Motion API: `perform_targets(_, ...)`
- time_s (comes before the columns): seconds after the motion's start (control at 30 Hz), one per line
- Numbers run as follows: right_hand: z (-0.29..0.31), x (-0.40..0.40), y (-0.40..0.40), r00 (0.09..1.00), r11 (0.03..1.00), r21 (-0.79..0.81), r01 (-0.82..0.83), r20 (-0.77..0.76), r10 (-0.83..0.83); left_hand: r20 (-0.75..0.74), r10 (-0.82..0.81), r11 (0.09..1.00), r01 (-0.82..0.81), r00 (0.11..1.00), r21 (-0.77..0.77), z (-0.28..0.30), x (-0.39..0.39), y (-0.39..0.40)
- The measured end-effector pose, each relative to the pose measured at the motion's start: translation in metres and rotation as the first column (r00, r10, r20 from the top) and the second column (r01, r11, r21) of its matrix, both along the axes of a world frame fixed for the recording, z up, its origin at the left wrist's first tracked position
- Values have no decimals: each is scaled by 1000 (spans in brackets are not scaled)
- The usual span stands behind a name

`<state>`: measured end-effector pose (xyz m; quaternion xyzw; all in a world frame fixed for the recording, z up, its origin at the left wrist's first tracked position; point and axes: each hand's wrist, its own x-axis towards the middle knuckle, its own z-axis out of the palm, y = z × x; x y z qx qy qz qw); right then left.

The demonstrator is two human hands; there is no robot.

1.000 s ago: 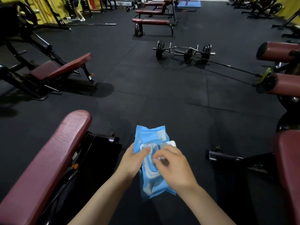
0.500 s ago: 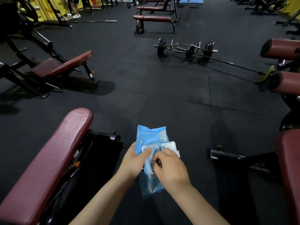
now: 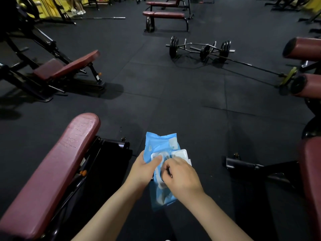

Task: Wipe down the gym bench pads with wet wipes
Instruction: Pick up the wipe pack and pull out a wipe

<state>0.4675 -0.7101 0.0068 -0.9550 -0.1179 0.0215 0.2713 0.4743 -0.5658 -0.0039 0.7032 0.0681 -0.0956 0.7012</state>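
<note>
A blue pack of wet wipes (image 3: 159, 143) is held upright in front of me, its white lid flipped open to the right. My left hand (image 3: 144, 168) grips the pack's left side, thumb lying across the white frame of the opening. My right hand (image 3: 180, 176) has its fingers curled over the opening and hides what they pinch. A long maroon bench pad (image 3: 52, 173) slants along the lower left, just beside my left forearm. Another maroon pad (image 3: 311, 180) stands at the right edge.
Black rubber floor lies ahead. A black frame foot (image 3: 243, 165) juts out low on the right. An incline bench (image 3: 67, 68) stands at left, a loaded bar with plates (image 3: 199, 48) lies ahead, flat benches (image 3: 165, 15) stand beyond it, and roller pads (image 3: 304, 49) sit at right.
My right hand's fingers have curled tighter over the pack's opening. The view has tilted down a little; the pack stays in my left hand.
</note>
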Motion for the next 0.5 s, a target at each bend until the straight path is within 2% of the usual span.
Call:
perform_targets(0.13,-5,-4,-7,993,981,191,-18,-110,40,-14,-7,999,7,1000,39,0,1,4)
perform_targets(0.27,-9,-6,-11,977,919,393,24,-202,61,-6,1,997,-1,1000,77,2,0,6)
perform_targets(0.5,-9,-5,-16,947,839,543,41,-289,141,-4,-9,998,9,1000,65,1,-4,10)
